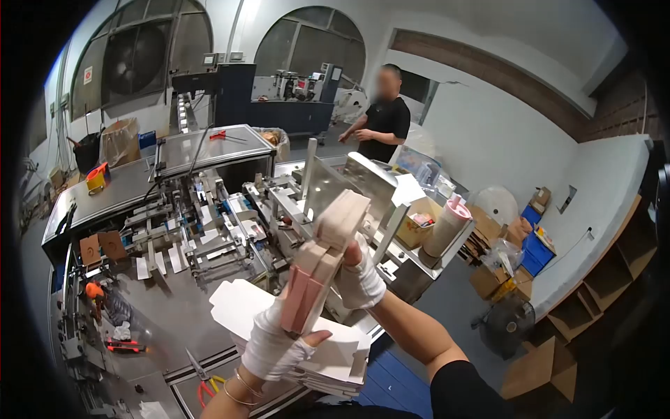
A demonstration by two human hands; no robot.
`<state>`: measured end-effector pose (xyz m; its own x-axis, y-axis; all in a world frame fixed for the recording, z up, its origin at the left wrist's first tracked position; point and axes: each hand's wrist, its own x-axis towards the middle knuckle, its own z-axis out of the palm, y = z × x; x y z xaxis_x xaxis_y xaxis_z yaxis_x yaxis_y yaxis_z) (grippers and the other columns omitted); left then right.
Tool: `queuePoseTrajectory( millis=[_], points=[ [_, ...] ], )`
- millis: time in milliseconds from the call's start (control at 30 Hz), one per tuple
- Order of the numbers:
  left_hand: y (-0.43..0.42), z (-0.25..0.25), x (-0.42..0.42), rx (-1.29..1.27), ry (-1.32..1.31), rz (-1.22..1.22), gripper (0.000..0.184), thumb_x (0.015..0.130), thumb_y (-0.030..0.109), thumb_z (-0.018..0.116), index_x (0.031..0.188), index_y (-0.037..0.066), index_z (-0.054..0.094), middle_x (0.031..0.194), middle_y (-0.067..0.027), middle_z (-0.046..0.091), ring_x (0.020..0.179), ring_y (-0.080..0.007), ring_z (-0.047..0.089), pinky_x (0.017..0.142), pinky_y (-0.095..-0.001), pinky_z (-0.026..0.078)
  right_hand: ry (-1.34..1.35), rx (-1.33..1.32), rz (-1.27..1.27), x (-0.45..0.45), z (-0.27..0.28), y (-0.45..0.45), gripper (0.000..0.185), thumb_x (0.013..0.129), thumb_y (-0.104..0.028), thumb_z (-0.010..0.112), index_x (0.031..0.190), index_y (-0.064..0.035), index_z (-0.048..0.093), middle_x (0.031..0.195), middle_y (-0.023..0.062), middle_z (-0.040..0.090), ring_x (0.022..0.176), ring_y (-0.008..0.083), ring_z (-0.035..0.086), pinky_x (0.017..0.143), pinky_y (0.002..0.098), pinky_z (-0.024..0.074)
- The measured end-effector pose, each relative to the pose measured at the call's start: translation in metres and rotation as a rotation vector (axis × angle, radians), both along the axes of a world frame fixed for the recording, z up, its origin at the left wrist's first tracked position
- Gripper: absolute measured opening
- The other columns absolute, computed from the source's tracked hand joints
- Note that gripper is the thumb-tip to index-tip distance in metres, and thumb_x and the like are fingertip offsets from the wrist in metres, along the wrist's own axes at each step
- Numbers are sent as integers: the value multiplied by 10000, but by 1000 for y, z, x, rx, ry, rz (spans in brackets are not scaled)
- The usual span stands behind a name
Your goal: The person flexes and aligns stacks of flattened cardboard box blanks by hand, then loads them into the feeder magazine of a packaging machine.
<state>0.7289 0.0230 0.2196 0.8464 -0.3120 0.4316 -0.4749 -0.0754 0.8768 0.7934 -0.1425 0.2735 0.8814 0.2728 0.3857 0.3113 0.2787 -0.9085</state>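
Observation:
A stack of flat folded cartons [310, 279], pinkish at its lower end and pale tan at its upper end, is held up and tilted in front of the machine. My left hand [279, 346], wrapped in white, is closed on the lower end, its thumb at the bottom edge. My right hand [360, 278], also wrapped in white, grips the stack's right side near the middle. Beneath the hands lies a pile of white flat cartons [237, 307], partly hidden by the left hand and the held stack.
The machine [202, 216] spans the left and middle. Scissors [201, 373] lie at the bottom left. A carton box [419, 222] and a pink-topped roll [448, 227] stand at the right. Another person [386, 119] stands behind. A black fan [508, 325] is on the floor.

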Motion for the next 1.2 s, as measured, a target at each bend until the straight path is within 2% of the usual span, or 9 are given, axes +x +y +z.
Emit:
queuePoseTrajectory(
  millis=[133,333,433,567,633,733,933,1033,1200],
  points=[
    [-8,17,-11,268,-146,73,180,691,17,631,863,40,583,745,-126,608,685,-319,612,612,-357,494,88,2,6,-7,4,1,858,658,-743,553,1120,-22,494,917,55,585,819,146,581,725,301,491],
    [-36,17,-3,319,-470,-22,218,636,8,615,838,74,569,672,-100,587,607,-298,605,557,-361,491,242,-549,55,-4,34,-8,503,835,-486,558,931,5,613,787,17,610,694,68,530,618,252,454],
    [-12,36,0,356,-167,-3,207,672,18,632,861,58,559,717,-127,606,622,-287,615,562,-340,496,300,219,-27,7,2,-14,655,784,-595,555,1121,-34,525,983,81,613,839,140,598,707,312,502],
    [-8,-7,28,-20,-276,106,397,740,70,645,1114,76,512,731,-161,616,655,-322,629,574,-330,509,183,228,-42,6,-20,-16,779,736,-700,504,1152,-42,491,996,57,594,916,194,582,794,321,482],
    [2,7,14,-20,-114,-34,639,706,66,714,1245,69,372,1001,-191,591,865,-278,627,681,-324,515,6,-107,-135,17,-55,-22,740,732,-695,521,1060,-32,542,929,36,595,878,141,570,744,294,474],
    [8,-17,0,-36,-267,-126,995,670,105,777,1382,90,81,1324,-221,392,1158,-318,475,877,-403,457,92,32,-120,-4,-49,-9,834,665,-718,550,1121,-22,493,970,46,585,870,136,579,709,295,498],
    [6,-51,6,263,-36,17,772,656,110,731,1321,40,345,1090,-190,577,994,-323,581,824,-324,474,13,354,82,-12,-63,2,565,679,-493,722,901,-47,454,791,120,553,813,261,563,844,363,444],
    [5,-53,4,311,-82,-60,732,654,73,688,1307,35,360,995,-216,595,914,-350,596,771,-363,485,14,386,131,-4,-103,-19,493,714,-448,700,844,-53,435,755,128,545,759,250,555,731,379,471],
    [-2,7,-20,790,-159,-30,294,770,155,572,1009,10,482,923,-204,616,687,-366,624,580,-427,499,-50,354,257,-14,-84,-22,584,707,-606,638,826,-69,446,744,45,519,680,128,535,622,274,474]
  ],
)
